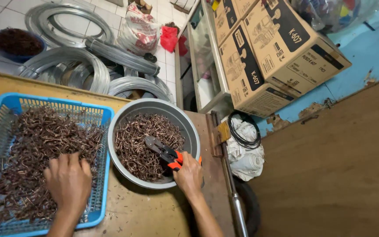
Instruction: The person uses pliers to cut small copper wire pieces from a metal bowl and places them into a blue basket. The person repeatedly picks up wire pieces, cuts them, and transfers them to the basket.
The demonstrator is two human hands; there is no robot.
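Left hand (69, 182) presses flat, fingers spread, on the heaped copper wire scraps (40, 149) still filling the blue basket (104, 115), while the grey bowl (154, 106) sits about half full and the right hand (188, 174) grips orange-handled cutters (165, 153) over it.

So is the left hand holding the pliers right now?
No, the left hand lies flat on the wire bits in the blue basket, while the right hand grips the orange-handled pliers over the grey bowl.

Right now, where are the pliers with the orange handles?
In the head view, the pliers are in the right hand, right of centre, their nose lying over the wire scraps in the grey bowl, beside the blue basket.
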